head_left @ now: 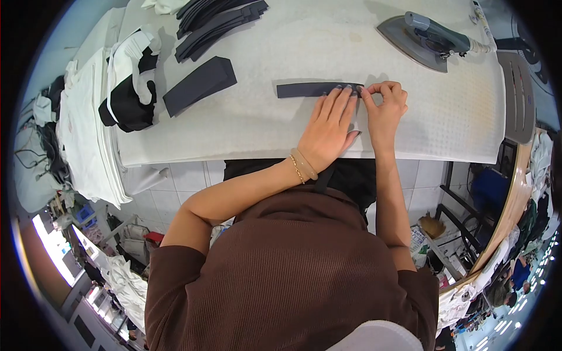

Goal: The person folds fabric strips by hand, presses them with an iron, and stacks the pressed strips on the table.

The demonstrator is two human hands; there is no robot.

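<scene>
A narrow dark grey fabric strip (301, 90) lies lengthwise on the white padded ironing table (252, 131). My left hand (329, 127) rests on it with outstretched fingers, the fingertips pressing the strip near its right part. At the strip's right end, my right hand (385, 108) pinches the fabric between thumb and fingers. Left of the strip sits a wider dark grey fabric piece (200, 86). Behind that piece are fanned stacks of similar dark pieces (219, 29). My fingers hide part of the strip's right end.
A steam iron (424, 41) lies at the back right, its hose leading to the edge. Beyond the table's right side is a slotted grey iron rest (518, 96). White cloth (88, 128) and a tied black-and-white bundle (132, 88) occupy the left.
</scene>
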